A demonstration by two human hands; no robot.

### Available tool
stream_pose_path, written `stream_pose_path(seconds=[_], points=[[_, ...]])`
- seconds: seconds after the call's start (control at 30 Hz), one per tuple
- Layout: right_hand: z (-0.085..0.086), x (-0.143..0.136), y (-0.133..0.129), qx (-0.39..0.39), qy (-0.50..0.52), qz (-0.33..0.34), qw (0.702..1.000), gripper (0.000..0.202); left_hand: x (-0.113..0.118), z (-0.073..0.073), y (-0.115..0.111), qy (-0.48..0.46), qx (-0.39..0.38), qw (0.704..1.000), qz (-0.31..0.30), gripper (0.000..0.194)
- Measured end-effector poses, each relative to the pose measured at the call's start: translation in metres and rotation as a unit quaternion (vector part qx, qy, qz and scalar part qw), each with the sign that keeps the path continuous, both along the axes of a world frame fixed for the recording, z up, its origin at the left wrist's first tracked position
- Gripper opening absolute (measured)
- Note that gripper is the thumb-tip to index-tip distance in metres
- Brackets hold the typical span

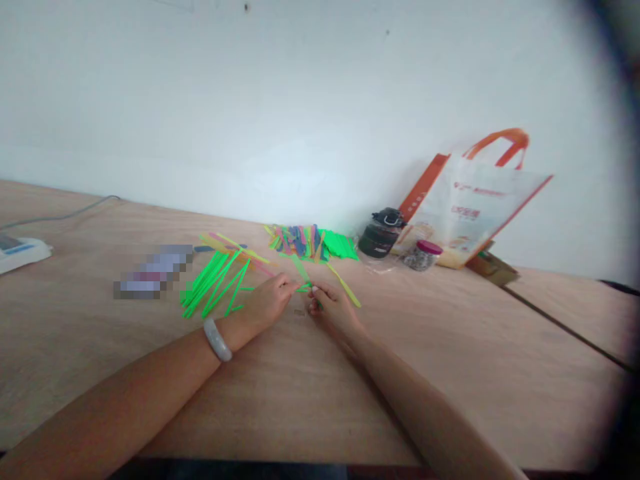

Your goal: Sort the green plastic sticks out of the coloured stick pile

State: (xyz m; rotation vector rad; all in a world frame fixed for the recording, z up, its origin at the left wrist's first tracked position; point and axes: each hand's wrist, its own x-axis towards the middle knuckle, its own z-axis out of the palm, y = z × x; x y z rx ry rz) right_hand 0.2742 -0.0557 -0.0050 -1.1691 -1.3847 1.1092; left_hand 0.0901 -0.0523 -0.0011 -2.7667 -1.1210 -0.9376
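Observation:
My left hand [270, 299] and my right hand [336, 308] meet over the middle of the table, fingers pinched. A short, thin bright green strip [304, 287] runs between their fingertips, and both hands grip it. Left of my left hand lies a loose spread of long green strips [213, 283], some crossing each other. Just beyond my fingers is a pale green flat piece [301, 269]. A yellow strip [345, 285] lies slanted beside my right hand. The ends of the held strip are partly hidden by my fingers.
Behind my hands lie a pile of multicoloured flat pieces [295, 241] and a green bundle [341, 245]. A black bottle [379, 240], a jar with a purple lid [423, 255] and a white-orange bag [463, 210] stand right. A blurred-out phone-like object [157, 270] lies left.

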Motion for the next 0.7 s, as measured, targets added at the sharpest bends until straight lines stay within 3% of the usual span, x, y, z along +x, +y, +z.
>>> stream_pose_path(seconds=[0.27, 0.43, 0.7], points=[[-0.003, -0.003, -0.005, 0.045, -0.078, -0.001, 0.996, 0.025, -0.001, -0.007, 0.002, -0.002, 0.02, 1.0, 0.017, 0.031], [-0.007, -0.005, -0.006, 0.123, -0.18, -0.042, 0.975, 0.026, -0.002, -0.01, 0.0, -0.008, 0.026, 0.999, 0.036, 0.032], [-0.001, -0.008, -0.014, 0.193, -0.25, -0.032, 0.948, 0.028, -0.002, -0.006, -0.007, -0.002, 0.015, 0.999, 0.032, 0.033]])
